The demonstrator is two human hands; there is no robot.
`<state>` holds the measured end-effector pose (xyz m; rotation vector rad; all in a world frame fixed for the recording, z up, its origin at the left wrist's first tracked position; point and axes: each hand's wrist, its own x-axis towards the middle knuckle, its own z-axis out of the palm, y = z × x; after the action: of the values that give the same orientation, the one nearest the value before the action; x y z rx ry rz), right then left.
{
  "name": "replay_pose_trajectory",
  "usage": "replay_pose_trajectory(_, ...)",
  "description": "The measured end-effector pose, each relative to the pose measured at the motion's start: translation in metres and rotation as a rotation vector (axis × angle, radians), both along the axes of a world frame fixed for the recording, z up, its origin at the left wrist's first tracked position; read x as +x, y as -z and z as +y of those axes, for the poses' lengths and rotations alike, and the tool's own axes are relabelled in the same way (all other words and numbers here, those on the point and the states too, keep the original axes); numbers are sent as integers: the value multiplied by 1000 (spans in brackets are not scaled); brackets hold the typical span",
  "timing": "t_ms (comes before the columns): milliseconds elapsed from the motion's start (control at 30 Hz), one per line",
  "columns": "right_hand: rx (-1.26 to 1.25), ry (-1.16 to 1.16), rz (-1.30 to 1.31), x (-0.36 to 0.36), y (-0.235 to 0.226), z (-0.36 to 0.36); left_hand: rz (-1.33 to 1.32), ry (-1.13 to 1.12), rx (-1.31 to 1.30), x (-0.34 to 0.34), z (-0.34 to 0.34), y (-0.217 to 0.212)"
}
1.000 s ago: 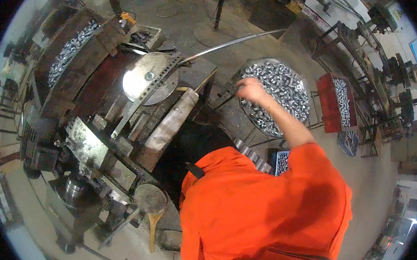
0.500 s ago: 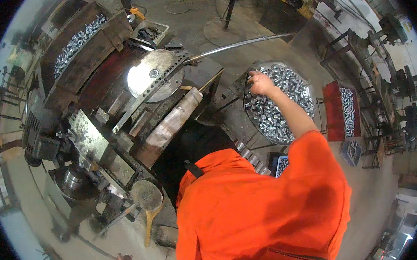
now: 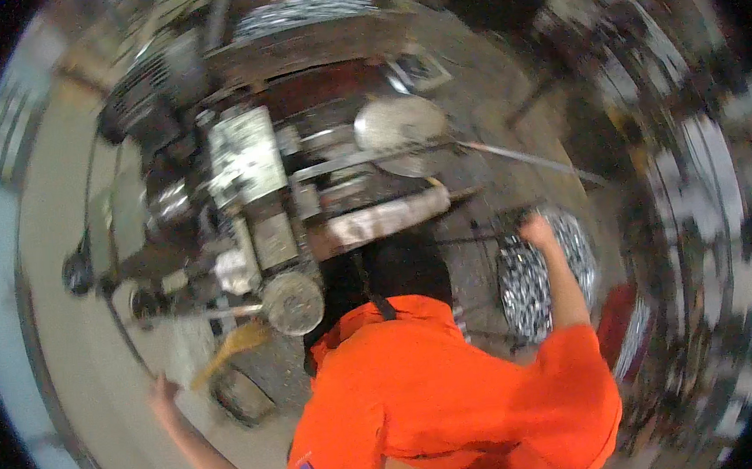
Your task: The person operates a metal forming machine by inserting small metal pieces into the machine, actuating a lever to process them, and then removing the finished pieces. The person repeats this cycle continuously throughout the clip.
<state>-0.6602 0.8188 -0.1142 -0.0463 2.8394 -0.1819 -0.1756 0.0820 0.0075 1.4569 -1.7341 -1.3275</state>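
The whole picture is smeared by motion. My left hand (image 3: 165, 390) is out at the lower left, closed around the end of a long dark lever (image 3: 127, 335) that runs up to the machine (image 3: 253, 160). Over the near left part of a round tub of shiny metal fittings (image 3: 526, 289), my right hand (image 3: 534, 228) looks curled. Whatever lies in its fingers is hidden by the blur. In front of my body is a paper-wrapped roll or bar (image 3: 384, 219). A round metal disc (image 3: 400, 124) sits beyond it, with a flat bar across its near side.
A large trough of metal pieces (image 3: 304, 15) stands behind the machine. To the right of the tub is a red bin (image 3: 615, 318) with more metal parts. A yellow-handled brush (image 3: 231, 349) and a dark pan (image 3: 241, 396) are at the lower left. A long rod (image 3: 532, 161) juts out rightward.
My view has turned, so the machine and tub sit differently in it. My left hand and its lever show more fully. My right hand stays over the tub, its fingers more curled.
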Motion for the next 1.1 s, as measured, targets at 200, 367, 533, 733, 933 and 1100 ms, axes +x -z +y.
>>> replay_pose_trajectory(200, -1087, 598, 19, 10, -23, 16, 8, 42, 32, 23, 2, 1)
replay_pose_trajectory(367, -1740, 214, -51, 24, -83, -21, -10, 12, 62, 26, 4, -2)
replay_pose_trajectory(533, -1000, -263, 59, 20, -140, -207, 11, 24, 2, 23, 5, 1)
replay_pose_trajectory(733, -971, -1208, 102, 32, -233, -438, -794, 113, -486, 28, 23, -13)
replay_pose_trajectory(933, -308, -1529, 322, 58, -233, -589, -785, 101, -425, 49, 66, -25)
replay_pose_trajectory(1100, -314, -1298, 225, 52, -198, -623, -721, -24, -384, 56, 88, -17)
